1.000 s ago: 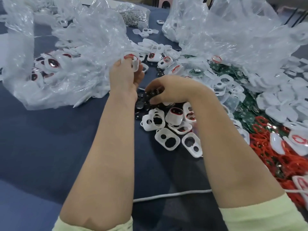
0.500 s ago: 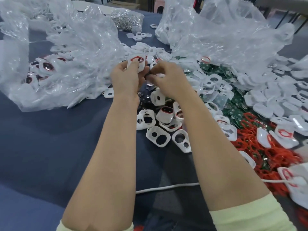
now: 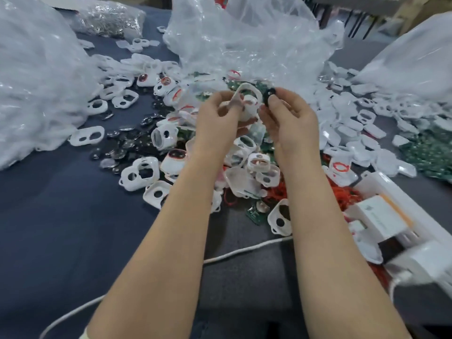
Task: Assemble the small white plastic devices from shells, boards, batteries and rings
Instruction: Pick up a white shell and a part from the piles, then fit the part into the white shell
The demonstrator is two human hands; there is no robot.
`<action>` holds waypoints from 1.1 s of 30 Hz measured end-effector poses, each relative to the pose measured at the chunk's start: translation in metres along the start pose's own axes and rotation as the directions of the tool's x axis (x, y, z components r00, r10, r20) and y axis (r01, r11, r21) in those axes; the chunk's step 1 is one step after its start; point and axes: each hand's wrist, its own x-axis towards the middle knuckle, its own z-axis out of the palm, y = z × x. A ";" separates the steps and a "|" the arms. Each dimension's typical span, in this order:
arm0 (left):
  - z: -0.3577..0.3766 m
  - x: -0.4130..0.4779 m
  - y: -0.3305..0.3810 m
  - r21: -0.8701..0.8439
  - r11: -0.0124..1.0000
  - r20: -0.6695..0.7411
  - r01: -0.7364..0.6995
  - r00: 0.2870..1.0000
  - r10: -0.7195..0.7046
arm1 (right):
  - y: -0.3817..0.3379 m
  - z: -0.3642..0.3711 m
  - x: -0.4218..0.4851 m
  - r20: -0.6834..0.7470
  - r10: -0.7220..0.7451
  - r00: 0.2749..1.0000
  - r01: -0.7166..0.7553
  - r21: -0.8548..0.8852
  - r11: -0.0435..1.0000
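While the white shell [image 3: 253, 104] sits up at twelve o'clock from the middle of my view, lifted clear of the heap, I judge this unit to be at an early stage. It looks like an open frame with a big oval window and nothing seated inside that I can make out. My left hand [image 3: 217, 118] grips the shell with fingers curled round its near edge, one fingertip across the front. At three o'clock of the shell, just beside it, my right hand [image 3: 291, 118] pinches a small dark disc [image 3: 268, 95] between thumb and forefinger. I take it for a battery or a button part, though blur keeps me from telling which. The disc is not yet in the shell, so fitting it, and closing the unit, are left.

Under my wrists lie many loose shells [image 3: 139, 172], most of them bare. A few at ten o'clock show red inside, so some units may be further along. Coin batteries [image 3: 122, 145] spread at nine o'clock, red rings [image 3: 342, 192] at four o'clock, green boards [image 3: 430, 152] at three o'clock. Plastic bags [image 3: 36, 69] stand round the far side. A white cable [image 3: 244, 250] crosses the table [image 3: 61, 216] at six o'clock, and white boxes [image 3: 381, 216] sit at four o'clock.
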 end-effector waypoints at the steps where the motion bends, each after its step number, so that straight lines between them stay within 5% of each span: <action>1: 0.002 0.000 -0.004 0.083 0.996 0.022 -0.016 1.000 0.014 | 0.001 -0.006 0.001 -0.024 0.000 1.000 0.000 -0.001 1.000; 7: 0.003 0.002 -0.010 0.405 0.913 -0.005 -0.054 0.998 0.062 | 0.010 -0.023 0.006 -0.027 0.030 0.999 -0.030 -0.029 0.999; 10: 0.002 0.003 -0.011 0.452 0.882 0.027 -0.136 0.990 0.139 | 0.014 -0.022 0.005 0.020 -0.041 0.999 0.044 -0.257 0.965; 21: -0.002 0.005 -0.015 0.323 0.943 -0.035 -0.076 0.995 0.092 | 0.014 -0.017 -0.002 0.144 -0.200 0.969 0.245 -0.480 0.842; 28: 0.002 0.000 -0.009 0.240 0.967 0.069 -0.085 0.995 0.070 | 0.017 -0.017 -0.003 0.175 -0.237 0.956 0.295 -0.549 0.782; 33: 0.004 0.000 -0.010 0.148 0.989 0.108 -0.027 0.994 0.011 | 0.016 -0.019 -0.004 0.144 -0.252 0.957 0.290 -0.477 0.829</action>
